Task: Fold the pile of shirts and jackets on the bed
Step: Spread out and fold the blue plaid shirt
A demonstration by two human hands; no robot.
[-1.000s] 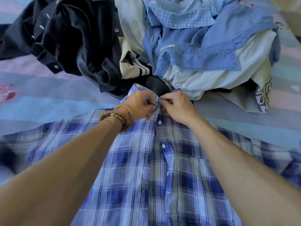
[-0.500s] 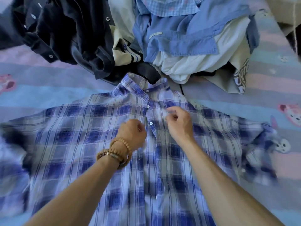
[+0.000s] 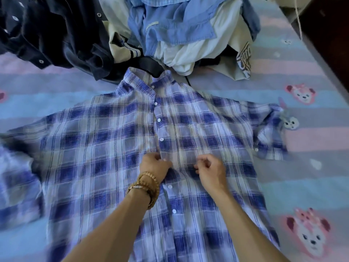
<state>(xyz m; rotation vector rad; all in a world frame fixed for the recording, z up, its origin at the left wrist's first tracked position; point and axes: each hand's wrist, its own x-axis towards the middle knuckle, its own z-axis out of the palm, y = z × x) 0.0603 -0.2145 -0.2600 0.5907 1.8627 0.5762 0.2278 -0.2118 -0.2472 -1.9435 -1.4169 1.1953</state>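
A blue and white plaid shirt (image 3: 105, 140) lies face up and spread flat on the bed, collar away from me, with its button placket running down the middle. My left hand (image 3: 154, 165), with beaded bracelets on the wrist, pinches the placket at a button about halfway down. My right hand (image 3: 212, 172) is just right of the placket with its fingers curled over the cloth, and I see no fabric between them. The pile of unfolded clothes (image 3: 181, 33) sits just beyond the collar. It holds a dark jacket (image 3: 56, 29), a light blue shirt and white garments.
The bedsheet (image 3: 302, 173) is pastel striped with cartoon animal faces. The shirt's right sleeve (image 3: 270, 137) lies crumpled on it. The bed's right edge and a dark gap (image 3: 332, 53) run along the upper right.
Both hands have moved from the collar down the placket toward me to mid-chest. My view has pulled back, so more of the shirt shows.
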